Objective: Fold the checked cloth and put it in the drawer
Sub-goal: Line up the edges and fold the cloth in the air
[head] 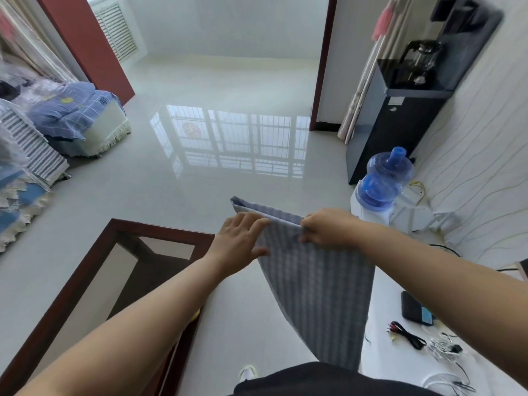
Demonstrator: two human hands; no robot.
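The right hand (328, 228) pinches the top edge of the checked cloth (317, 284), fingers closed on the fabric. The left hand (243, 238) lies against the cloth's left edge with fingers extended; whether it grips cannot be determined. The cloth is held in the air and hangs down in front of the person, above a glossy pale tiled floor (200, 181). Left of the cloth stands a dark wood-framed glass table (114, 252). Right of the cloth, a white surface (383, 324) carries cables (405, 335). Beyond the cloth stand a blue water bottle (383, 178) and a black dispenser cabinet (397, 124).
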